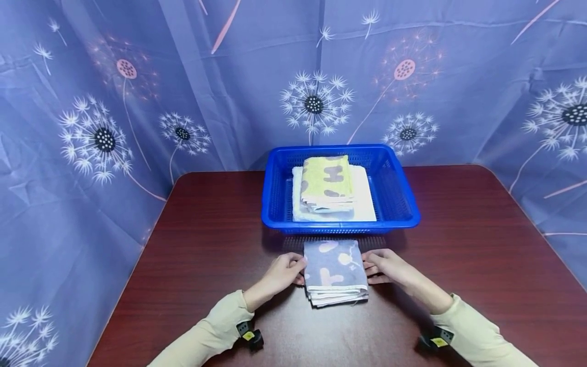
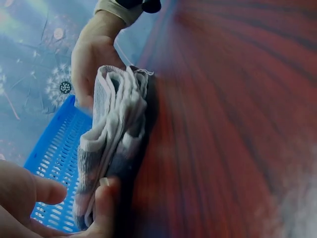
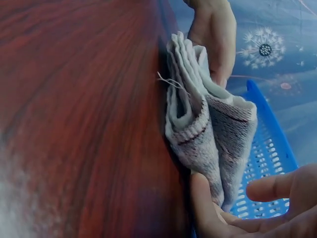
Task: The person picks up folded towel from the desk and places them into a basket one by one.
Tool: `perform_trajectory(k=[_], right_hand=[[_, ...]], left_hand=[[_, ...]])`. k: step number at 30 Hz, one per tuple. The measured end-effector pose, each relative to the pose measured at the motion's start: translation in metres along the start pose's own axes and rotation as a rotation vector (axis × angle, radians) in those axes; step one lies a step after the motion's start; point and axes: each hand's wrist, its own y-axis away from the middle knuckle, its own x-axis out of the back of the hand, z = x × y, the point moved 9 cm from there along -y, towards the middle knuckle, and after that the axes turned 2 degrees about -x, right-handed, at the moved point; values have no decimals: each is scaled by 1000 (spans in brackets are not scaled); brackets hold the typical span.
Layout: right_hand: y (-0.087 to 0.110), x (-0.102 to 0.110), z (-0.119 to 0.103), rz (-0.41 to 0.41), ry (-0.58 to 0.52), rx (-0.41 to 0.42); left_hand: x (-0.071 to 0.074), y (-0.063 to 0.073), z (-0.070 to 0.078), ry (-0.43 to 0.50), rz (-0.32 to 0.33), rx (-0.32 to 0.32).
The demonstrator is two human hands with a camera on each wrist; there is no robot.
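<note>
A folded grey towel (image 1: pixel 334 262) with pale patterns and white layered edges lies on the table in front of the blue basket. My left hand (image 1: pixel 285 270) is at its left side. In the left wrist view, a fingertip touches the towel's lower edge while the thumb (image 2: pixel 49 191) stands apart from the cloth. At the opposite side is my right hand (image 1: pixel 387 266). The right wrist view has a finger (image 3: pixel 200 191) against the towel's underside, with the thumb (image 3: pixel 270 187) held away from it. Some fingertips are hidden by the towel.
Behind the towel stands a blue plastic basket (image 1: pixel 341 224). Inside it, a folded yellow-green towel (image 1: pixel 325 176) rests on a white one (image 1: pixel 365 196). The dark red wooden table (image 1: pixel 206 229) meets a blue dandelion-print curtain (image 1: pixel 247 92) at the back and sides.
</note>
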Motion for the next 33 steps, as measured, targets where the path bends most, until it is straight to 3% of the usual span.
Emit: perform_trajectory(k=[4, 8, 17, 23, 33], right_hand=[[-2, -6, -1, 1, 7, 8], [-5, -11, -1, 10, -8, -8], [-6, -19, -2, 56, 37, -3], [-8, -21, -4, 71, 43, 9], [-7, -18, -7, 139, 58, 28]], left_hand=[[-6, 0, -2, 74, -32, 51], [-8, -1, -3, 57, -34, 71], [-7, -4, 8, -93, 33, -32], [-2, -4, 15, -200, 82, -65], [-5, -3, 15, -178, 98, -47]])
